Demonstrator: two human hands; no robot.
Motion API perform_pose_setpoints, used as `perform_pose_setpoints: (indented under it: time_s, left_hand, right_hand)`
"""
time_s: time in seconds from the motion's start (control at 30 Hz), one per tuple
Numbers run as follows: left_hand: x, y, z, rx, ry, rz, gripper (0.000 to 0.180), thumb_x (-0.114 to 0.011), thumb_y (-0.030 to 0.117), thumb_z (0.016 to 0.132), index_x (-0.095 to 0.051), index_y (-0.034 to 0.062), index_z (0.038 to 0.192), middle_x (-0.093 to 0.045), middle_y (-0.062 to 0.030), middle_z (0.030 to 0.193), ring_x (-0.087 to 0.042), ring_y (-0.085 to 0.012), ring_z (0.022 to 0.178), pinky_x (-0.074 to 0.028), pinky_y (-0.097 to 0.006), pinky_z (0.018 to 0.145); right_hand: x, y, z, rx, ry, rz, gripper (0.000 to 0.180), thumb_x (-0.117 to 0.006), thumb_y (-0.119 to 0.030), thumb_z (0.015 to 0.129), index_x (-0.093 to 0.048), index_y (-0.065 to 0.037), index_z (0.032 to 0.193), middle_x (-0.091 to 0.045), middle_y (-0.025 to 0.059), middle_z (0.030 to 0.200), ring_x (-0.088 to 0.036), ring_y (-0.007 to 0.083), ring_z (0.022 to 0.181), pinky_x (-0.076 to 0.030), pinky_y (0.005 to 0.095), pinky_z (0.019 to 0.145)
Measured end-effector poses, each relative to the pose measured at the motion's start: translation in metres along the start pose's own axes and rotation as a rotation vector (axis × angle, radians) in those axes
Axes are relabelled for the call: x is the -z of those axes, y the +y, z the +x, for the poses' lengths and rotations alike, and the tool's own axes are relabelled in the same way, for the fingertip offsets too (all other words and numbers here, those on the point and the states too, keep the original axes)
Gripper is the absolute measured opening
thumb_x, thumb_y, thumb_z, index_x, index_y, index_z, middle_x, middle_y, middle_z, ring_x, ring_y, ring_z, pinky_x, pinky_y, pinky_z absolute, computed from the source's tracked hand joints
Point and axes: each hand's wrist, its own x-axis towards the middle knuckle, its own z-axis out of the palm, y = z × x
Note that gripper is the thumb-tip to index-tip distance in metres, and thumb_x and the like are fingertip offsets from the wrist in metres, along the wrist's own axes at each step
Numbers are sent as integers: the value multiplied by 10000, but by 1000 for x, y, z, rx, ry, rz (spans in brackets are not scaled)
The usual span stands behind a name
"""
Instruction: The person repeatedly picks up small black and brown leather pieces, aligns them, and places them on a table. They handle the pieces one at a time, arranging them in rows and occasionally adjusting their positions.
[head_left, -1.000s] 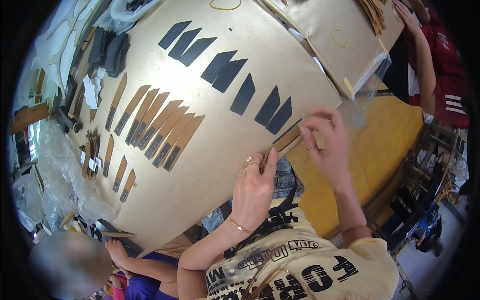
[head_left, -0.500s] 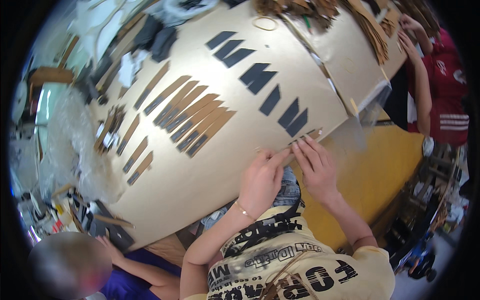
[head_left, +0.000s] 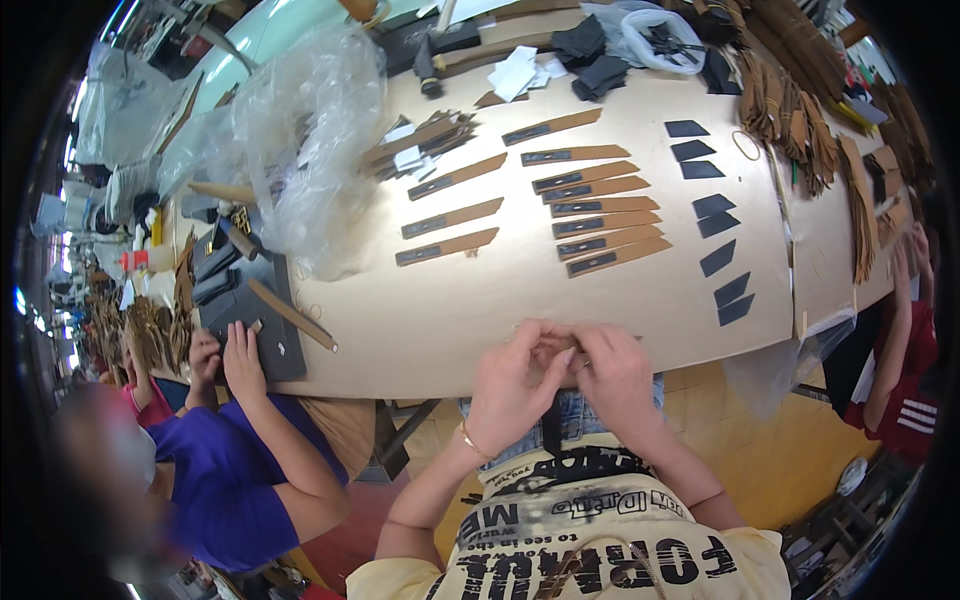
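Left hand (head_left: 515,385) and right hand (head_left: 615,375) together at the table (head_left: 420,320) edge — pinching a brown strip (head_left: 556,343) — near tan strips (head_left: 600,215).

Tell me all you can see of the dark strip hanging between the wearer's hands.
The dark strip is narrow, flat and black, perhaps leather or fabric. It hangs straight down from between the left hand and right hand, which meet at the near edge of the table. Its upper end is hidden in the fingers, so the grip cannot be made out. Its lower end lies over the jeans and the shirt's top edge.
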Motion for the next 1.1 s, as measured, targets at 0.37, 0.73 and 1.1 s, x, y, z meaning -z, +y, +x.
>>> perform_pose_setpoints:
  time_s: [0.37, 0.73, 1.1]
  left_hand:
    - [-33, -38, -2, -202, 158, 308, 197, -736, 85, 817, -720, 105, 1012, -596, -69, 951, -586, -228, 879, -404, -380, 844]
    - [5, -29, 36, -343, 61, 339, 329, -673, 6, 760, -744, 141, 1052, -612, -76, 1037, -572, -259, 965, -427, -383, 841]
    - [54, -14, 290, -417, 405, 792, 225, -737, 249, 825, -763, 60, 944, -698, -138, 962, -647, -294, 956, -430, -446, 853]
  right_hand:
    - [16, 16, -10, -376, 25, 555, 187, -654, -39, 936, -659, 41, 1105, -716, 113, 1013, -679, 146, 950, -554, 278, 805]
    - [7, 22, -10, 120, 41, 125, 278, -686, -6, 796, -652, -51, 1068, -706, 109, 951, -694, 287, 828, -566, 369, 722]
    - [11, 8, -6, 260, -51, -86, 321, -680, -47, 778, -638, -55, 1096, -683, 79, 959, -667, 240, 914, -551, 341, 770]
